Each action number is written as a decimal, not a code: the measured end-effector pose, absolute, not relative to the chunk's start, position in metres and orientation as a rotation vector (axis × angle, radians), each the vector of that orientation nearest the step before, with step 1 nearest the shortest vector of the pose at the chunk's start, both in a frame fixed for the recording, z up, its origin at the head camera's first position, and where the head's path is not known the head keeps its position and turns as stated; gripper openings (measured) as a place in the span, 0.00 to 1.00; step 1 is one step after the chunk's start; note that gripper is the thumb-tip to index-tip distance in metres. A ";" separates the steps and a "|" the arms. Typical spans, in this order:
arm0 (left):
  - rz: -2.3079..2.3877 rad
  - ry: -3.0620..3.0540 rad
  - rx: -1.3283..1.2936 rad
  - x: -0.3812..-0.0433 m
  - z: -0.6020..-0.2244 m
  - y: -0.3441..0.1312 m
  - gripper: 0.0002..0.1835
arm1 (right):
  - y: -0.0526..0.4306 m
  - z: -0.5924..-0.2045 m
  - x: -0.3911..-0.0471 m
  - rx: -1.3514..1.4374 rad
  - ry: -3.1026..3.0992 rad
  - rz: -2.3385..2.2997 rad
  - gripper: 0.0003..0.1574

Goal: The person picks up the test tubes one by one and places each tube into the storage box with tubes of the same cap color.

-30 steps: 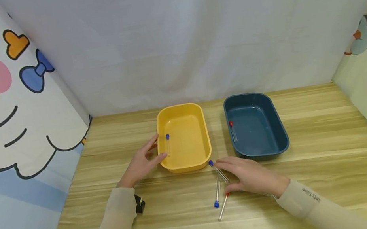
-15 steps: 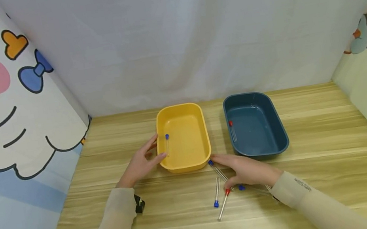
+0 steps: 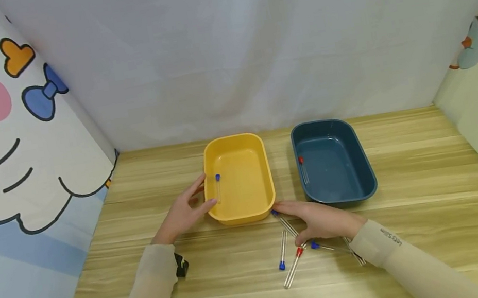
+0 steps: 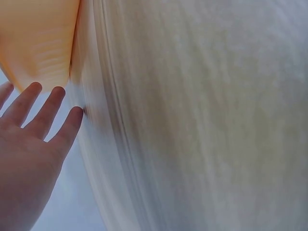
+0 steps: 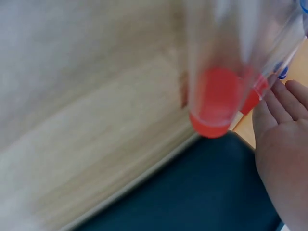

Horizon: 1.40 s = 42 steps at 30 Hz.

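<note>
My left hand point(image 3: 184, 215) rests against the left side of the yellow tub point(image 3: 244, 219), thumb over the rim, fingers spread, as in the left wrist view. Inside lies a blue-capped test tube point(image 3: 219, 186). My right hand point(image 3: 322, 219) hovers low over loose tubes, fingers extended. Its fingertips are by a blue-capped tube point(image 3: 286, 225) at the tub's corner, its thumb near a red-capped tube point(image 3: 293, 269); I cannot tell whether they touch. A blue-capped tube point(image 3: 282, 251) lies left, another point(image 3: 327, 247) below the palm. The right wrist view shows a red cap point(image 5: 216, 98) close up.
A dark blue tub point(image 3: 337, 175) stands right of the yellow one, with a red-capped tube point(image 3: 303, 171) in it. Another clear tube point(image 3: 356, 254) lies partly under the right wrist. A white cloth wall point(image 3: 223, 52) rises behind the wooden table point(image 3: 413, 184).
My right hand has shifted a little left, uncovering the blue-capped tube under the palm and the tube by the wrist. The red-capped pile has shifted slightly. My left hand stays put.
</note>
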State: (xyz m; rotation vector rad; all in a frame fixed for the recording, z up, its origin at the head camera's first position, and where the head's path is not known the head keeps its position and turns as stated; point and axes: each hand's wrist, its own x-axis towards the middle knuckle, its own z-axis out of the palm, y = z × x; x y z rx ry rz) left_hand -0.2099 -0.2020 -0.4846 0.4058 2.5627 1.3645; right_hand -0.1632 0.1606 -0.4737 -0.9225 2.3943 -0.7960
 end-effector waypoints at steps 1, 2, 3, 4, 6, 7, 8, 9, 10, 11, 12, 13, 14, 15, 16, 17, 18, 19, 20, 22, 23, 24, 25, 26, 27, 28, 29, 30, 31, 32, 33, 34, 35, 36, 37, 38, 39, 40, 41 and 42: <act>1.366 2.564 0.408 -0.210 -0.485 -0.202 0.45 | 0.161 -0.474 -0.163 -0.925 2.395 -0.793 0.60; 1.365 2.567 0.410 -0.210 -0.485 -0.202 0.44 | 0.161 -0.474 -0.163 -0.928 2.397 -0.789 0.59; 1.367 2.567 0.412 -0.211 -0.485 -0.202 0.44 | 0.160 -0.474 -0.164 -0.927 2.398 -0.786 0.59; 1.368 2.567 0.414 -0.211 -0.485 -0.202 0.44 | 0.160 -0.475 -0.164 -0.926 2.399 -0.782 0.59; 1.371 2.566 0.416 -0.211 -0.486 -0.202 0.44 | 0.160 -0.474 -0.164 -0.922 2.400 -0.769 0.59; 1.372 2.566 0.416 -0.211 -0.486 -0.202 0.44 | 0.160 -0.473 -0.164 -0.918 2.399 -0.763 0.59; 1.373 2.566 0.415 -0.211 -0.486 -0.202 0.44 | 0.160 -0.473 -0.164 -0.926 2.399 -0.756 0.58; 1.373 2.567 0.415 -0.211 -0.485 -0.202 0.44 | 0.159 -0.472 -0.165 -0.934 2.399 -0.748 0.58; 1.373 2.567 0.416 -0.211 -0.485 -0.202 0.45 | 0.159 -0.472 -0.165 -0.939 2.397 -0.740 0.57; 1.373 2.567 0.416 -0.211 -0.485 -0.202 0.44 | 0.159 -0.471 -0.165 -0.942 2.396 -0.733 0.56; 1.373 2.568 0.417 -0.211 -0.485 -0.202 0.45 | 0.159 -0.471 -0.165 -0.947 2.395 -0.727 0.56; 1.372 2.568 0.417 -0.211 -0.485 -0.202 0.45 | 0.158 -0.470 -0.165 -0.954 2.396 -0.722 0.56; 1.372 2.568 0.415 -0.211 -0.485 -0.202 0.45 | 0.158 -0.470 -0.165 -0.963 2.399 -0.712 0.55; 1.372 2.567 0.417 -0.211 -0.485 -0.202 0.45 | 0.158 -0.470 -0.165 -0.958 2.401 -0.702 0.56; 1.371 2.565 0.418 -0.211 -0.486 -0.202 0.45 | 0.157 -0.470 -0.165 -0.953 2.405 -0.692 0.56; 1.370 2.565 0.418 -0.211 -0.486 -0.201 0.45 | 0.157 -0.470 -0.165 -0.950 2.412 -0.680 0.56; 1.368 2.565 0.421 -0.211 -0.486 -0.201 0.45 | 0.157 -0.470 -0.164 -0.951 2.420 -0.666 0.56; 1.367 2.565 0.422 -0.211 -0.486 -0.201 0.45 | 0.157 -0.469 -0.164 -0.952 2.428 -0.651 0.56; 1.367 2.564 0.423 -0.211 -0.486 -0.201 0.45 | 0.156 -0.469 -0.163 -0.955 2.437 -0.633 0.56; 1.365 2.565 0.425 -0.212 -0.486 -0.201 0.45 | 0.156 -0.469 -0.162 -0.964 2.453 -0.601 0.55; 1.363 2.566 0.424 -0.212 -0.487 -0.201 0.45 | 0.157 -0.469 -0.161 -0.971 2.462 -0.585 0.54; 1.361 2.567 0.424 -0.212 -0.487 -0.201 0.45 | 0.157 -0.469 -0.159 -0.984 2.472 -0.568 0.53; 1.361 2.568 0.423 -0.212 -0.487 -0.201 0.45 | 0.157 -0.469 -0.158 -0.994 2.481 -0.552 0.53; 1.359 2.569 0.421 -0.213 -0.487 -0.201 0.45 | 0.157 -0.469 -0.157 -1.007 2.491 -0.535 0.52; 1.359 2.571 0.419 -0.213 -0.487 -0.201 0.45 | 0.157 -0.469 -0.156 -1.016 2.498 -0.522 0.51; 1.359 2.572 0.419 -0.213 -0.487 -0.201 0.45 | 0.158 -0.468 -0.155 -1.025 2.506 -0.511 0.51; 1.358 2.573 0.416 -0.213 -0.487 -0.201 0.45 | 0.158 -0.468 -0.154 -1.031 2.512 -0.506 0.51; 1.357 2.574 0.417 -0.213 -0.486 -0.202 0.45 | 0.158 -0.468 -0.153 -1.039 2.518 -0.498 0.51; 1.358 2.575 0.416 -0.213 -0.486 -0.202 0.45 | 0.158 -0.467 -0.153 -1.040 2.522 -0.494 0.51; 1.356 2.575 0.416 -0.213 -0.486 -0.202 0.45 | 0.158 -0.467 -0.152 -1.049 2.527 -0.491 0.52; 1.355 2.574 0.416 -0.213 -0.486 -0.202 0.45 | 0.158 -0.466 -0.152 -1.051 2.528 -0.492 0.52; 1.353 2.575 0.416 -0.213 -0.486 -0.202 0.45 | 0.158 -0.466 -0.153 -1.058 2.529 -0.495 0.52; 1.351 2.574 0.416 -0.213 -0.486 -0.202 0.45 | 0.158 -0.465 -0.153 -1.056 2.527 -0.498 0.52; 1.352 2.573 0.416 -0.213 -0.486 -0.201 0.45 | 0.157 -0.464 -0.154 -1.053 2.523 -0.500 0.52; 1.352 2.572 0.417 -0.213 -0.486 -0.201 0.45 | 0.157 -0.463 -0.154 -1.053 2.519 -0.501 0.52; 1.351 2.571 0.417 -0.213 -0.486 -0.201 0.45 | 0.156 -0.463 -0.155 -1.053 2.512 -0.503 0.52; 1.350 2.571 0.417 -0.213 -0.486 -0.201 0.45 | 0.156 -0.462 -0.156 -1.045 2.501 -0.506 0.52; 1.349 2.571 0.417 -0.213 -0.486 -0.201 0.45 | 0.155 -0.461 -0.157 -1.041 2.492 -0.506 0.52; 1.349 2.570 0.417 -0.213 -0.486 -0.201 0.45 | 0.155 -0.461 -0.157 -1.033 2.483 -0.506 0.52; 1.347 2.571 0.416 -0.213 -0.486 -0.201 0.45 | 0.155 -0.461 -0.157 -1.029 2.474 -0.506 0.51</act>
